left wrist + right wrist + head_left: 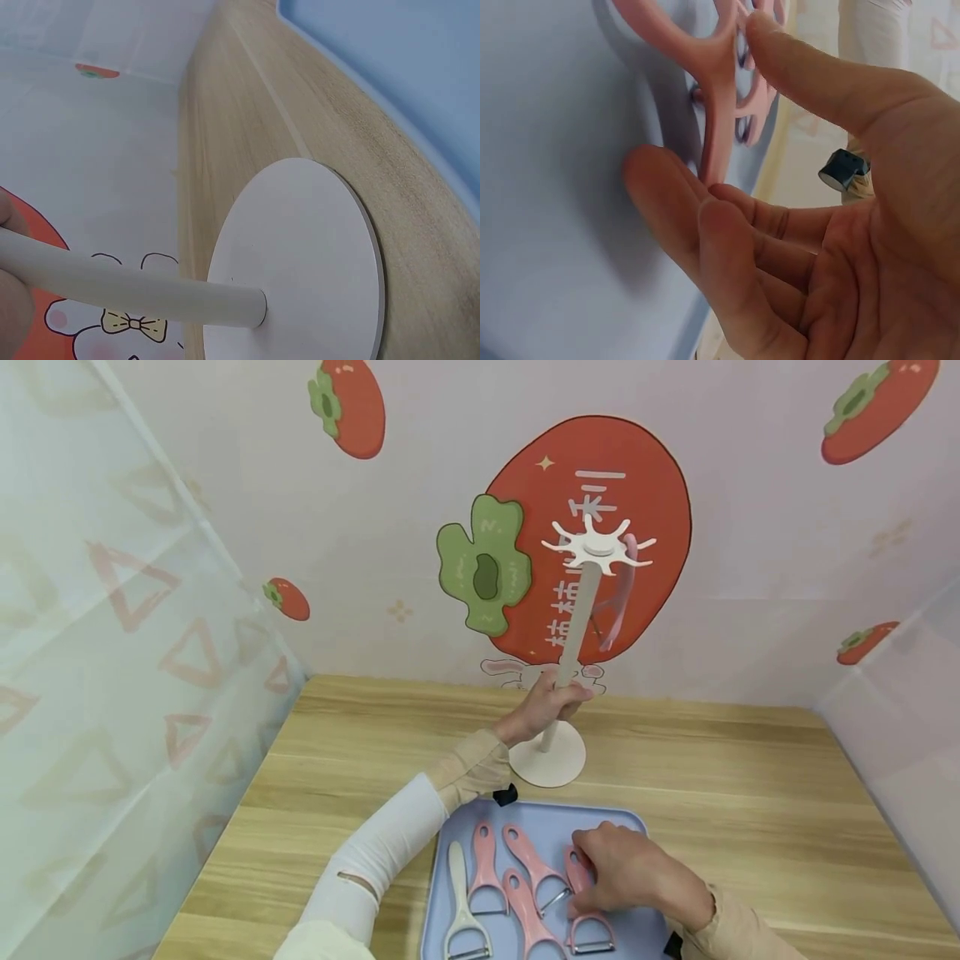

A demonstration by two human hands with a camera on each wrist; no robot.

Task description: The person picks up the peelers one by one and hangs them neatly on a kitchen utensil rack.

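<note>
My left hand (546, 703) grips the pole (142, 289) of a white stand with a round base (558, 767) and a star-shaped hook top (597, 548). One pink peeler (619, 597) hangs from a hook on the right side of that top. Over the blue tray (637, 823), my right hand (626, 868) is around a pink peeler (718, 112), its thumb held apart from the fingers. The fingertips sit by the handle's end in the right wrist view. Several other pink peelers (486, 856) and a white peeler (459, 885) lie on the tray.
The tray lies on a wooden table (360, 760), in front of the stand's base. Behind the table rises a wall sheet (742, 568) printed with red fruit, and a patterned curtain (112, 635) runs along the left side.
</note>
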